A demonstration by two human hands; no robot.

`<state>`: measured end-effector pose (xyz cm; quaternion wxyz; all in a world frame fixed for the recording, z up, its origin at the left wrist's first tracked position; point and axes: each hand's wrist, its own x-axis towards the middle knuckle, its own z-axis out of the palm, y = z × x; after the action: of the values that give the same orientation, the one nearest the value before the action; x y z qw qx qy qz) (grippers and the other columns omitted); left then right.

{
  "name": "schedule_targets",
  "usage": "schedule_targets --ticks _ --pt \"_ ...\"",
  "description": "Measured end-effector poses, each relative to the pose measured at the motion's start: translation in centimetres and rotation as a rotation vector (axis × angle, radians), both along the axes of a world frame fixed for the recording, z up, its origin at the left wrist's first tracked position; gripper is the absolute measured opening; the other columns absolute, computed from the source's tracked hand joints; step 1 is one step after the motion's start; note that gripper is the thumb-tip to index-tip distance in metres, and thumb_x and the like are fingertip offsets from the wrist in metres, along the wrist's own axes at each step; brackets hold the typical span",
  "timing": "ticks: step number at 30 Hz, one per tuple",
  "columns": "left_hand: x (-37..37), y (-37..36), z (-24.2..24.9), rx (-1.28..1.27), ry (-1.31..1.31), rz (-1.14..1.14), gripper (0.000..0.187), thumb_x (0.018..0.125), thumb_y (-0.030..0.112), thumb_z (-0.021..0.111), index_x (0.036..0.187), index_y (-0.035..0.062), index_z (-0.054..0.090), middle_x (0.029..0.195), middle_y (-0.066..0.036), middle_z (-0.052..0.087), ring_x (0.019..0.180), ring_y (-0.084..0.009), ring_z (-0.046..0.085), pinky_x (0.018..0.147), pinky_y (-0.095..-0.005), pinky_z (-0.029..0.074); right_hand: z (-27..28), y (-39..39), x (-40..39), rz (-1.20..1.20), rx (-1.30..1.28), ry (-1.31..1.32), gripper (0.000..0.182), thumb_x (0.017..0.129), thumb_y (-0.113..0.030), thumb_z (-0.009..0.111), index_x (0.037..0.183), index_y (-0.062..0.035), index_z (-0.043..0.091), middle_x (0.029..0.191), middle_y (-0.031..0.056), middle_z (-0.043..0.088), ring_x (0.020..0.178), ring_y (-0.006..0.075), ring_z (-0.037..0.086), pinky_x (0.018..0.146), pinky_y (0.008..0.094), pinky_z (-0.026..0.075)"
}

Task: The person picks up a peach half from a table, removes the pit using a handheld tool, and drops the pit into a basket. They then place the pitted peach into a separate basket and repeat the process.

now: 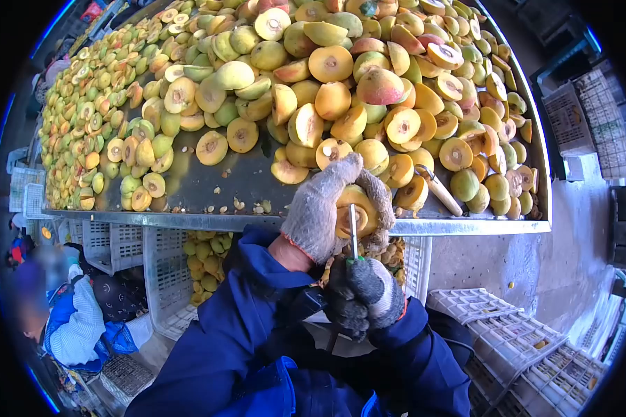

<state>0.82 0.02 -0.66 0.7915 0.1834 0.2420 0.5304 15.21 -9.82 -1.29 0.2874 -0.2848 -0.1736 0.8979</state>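
Observation:
My left hand (323, 208), in a grey knit glove, is wrapped around a halved yellow fruit (355, 212) with its cut face toward me, just at the front edge of the metal table (209, 182). My right hand (365, 295), in a dark grey glove, grips a small tool (353, 233) whose thin metal blade points up into the pit area of that fruit. Both arms wear blue sleeves. A large heap of halved yellow-green fruit (327, 76) covers the table beyond my hands.
A wooden-handled knife (438, 191) lies on the table at the right. White plastic crates (167, 278) with fruit stand under the table; empty crates (528, 347) are stacked at lower right. Another person in blue (76, 326) crouches at lower left.

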Motion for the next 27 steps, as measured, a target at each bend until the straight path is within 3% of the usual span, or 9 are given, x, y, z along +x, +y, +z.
schedule_targets --ticks 3,5,7,9,11,15,19,21,27 --pt "0.6 -0.2 -0.3 -0.026 -0.017 0.017 0.029 0.102 0.02 0.048 0.103 -0.0052 0.062 0.097 -0.017 0.069 0.09 -0.0266 0.069 0.081 -0.0361 0.057 -0.5 -0.6 1.1 0.007 -0.261 0.443 0.052 0.101 -0.052 0.054 0.081 -0.004 0.06 0.059 0.0026 0.056 0.044 0.0109 0.052 0.041 0.0246 0.039" --pt "0.9 -0.5 -0.1 -0.034 -0.043 0.021 0.031 0.102 0.022 0.048 0.102 -0.0054 0.062 0.096 -0.017 0.069 0.089 -0.0266 0.068 0.081 -0.0359 0.056 -0.6 -1.1 2.9 0.25 0.211 0.031 0.05 0.1 -0.051 0.057 0.08 -0.0045 0.06 0.061 0.0027 0.059 0.047 0.0109 0.056 0.044 0.0229 0.04" --pt "0.5 -0.7 0.2 -0.014 -0.046 -0.002 0.033 0.103 0.024 0.047 0.101 -0.0055 0.062 0.096 -0.017 0.069 0.089 -0.0265 0.068 0.08 -0.0356 0.056 -0.6 -2.5 4.2 0.294 0.279 -0.022 0.045 0.099 -0.045 0.06 0.081 -0.0041 0.062 0.064 0.008 0.064 0.05 0.0172 0.059 0.048 0.0275 0.045" --pt "-0.7 -1.4 1.0 0.038 -0.008 -0.045 0.035 0.104 0.025 0.047 0.1 -0.0057 0.062 0.095 -0.017 0.068 0.089 -0.0265 0.068 0.08 -0.0353 0.055 -2.2 -5.1 5.0 0.559 0.702 -1.041 0.038 0.096 -0.041 0.065 0.088 -0.0035 0.065 0.072 0.0161 0.069 0.057 0.0294 0.065 0.054 0.0387 0.051" --pt "-3.8 -2.4 2.9 0.172 0.165 -0.093 0.037 0.104 0.027 0.047 0.099 -0.0058 0.063 0.095 -0.017 0.068 0.089 -0.0265 0.068 0.079 -0.0351 0.055 -4.5 -6.6 6.1 0.79 0.875 -1.566 0.036 0.092 -0.039 0.068 0.095 -0.0034 0.066 0.079 0.0215 0.069 0.069 0.0402 0.068 0.062 0.0476 0.052" --pt "-13.3 -6.9 7.0 0.349 0.998 -0.05 0.032 0.1 0.026 0.056 0.102 -0.0046 0.065 0.096 -0.014 0.069 0.09 -0.0223 0.067 0.082 -0.0321 0.054 -0.4 -6.0 6.4 0.162 0.546 -1.183 0.027 0.091 -0.029 0.069 0.094 -0.0026 0.064 0.076 0.0203 0.067 0.073 0.0405 0.067 0.066 0.047 0.052" --pt "-20.8 -8.1 7.6 0.413 1.857 0.057 0.025 0.095 0.018 0.065 0.111 -0.0001 0.069 0.097 -0.012 0.072 0.092 -0.0141 0.068 0.082 -0.0277 0.053 1.6 -4.5 5.3 0.184 0.873 -1.332 0.028 0.093 -0.029 0.069 0.096 -0.0009 0.065 0.072 0.0209 0.066 0.068 0.0361 0.068 0.063 0.0425 0.051" --pt "-22.0 -4.1 6.9 -0.067 1.63 0.184 0.03 0.092 0.019 0.067 0.115 0.0003 0.068 0.107 -0.016 0.073 0.102 -0.0216 0.069 0.087 -0.0317 0.053 1.5 -4.1 4.3 0.184 0.883 -1.299 0.03 0.092 -0.03 0.07 0.096 -0.0013 0.065 0.072 0.0208 0.066 0.069 0.0376 0.068 0.062 0.0432 0.051" --pt "-20.4 6.4 -3.1 0.254 2.017 0.157 0.052 0.079 0.04 0.075 0.11 -0.0016 0.068 0.108 -0.022 0.071 0.098 -0.0324 0.07 0.084 -0.0376 0.054 1.6 -3.6 2.3 0.124 0.85 -1.178 0.028 0.09 -0.029 0.073 0.088 -0.0025 0.064 0.067 0.0176 0.064 0.062 0.036 0.066 0.058 0.0436 0.049"
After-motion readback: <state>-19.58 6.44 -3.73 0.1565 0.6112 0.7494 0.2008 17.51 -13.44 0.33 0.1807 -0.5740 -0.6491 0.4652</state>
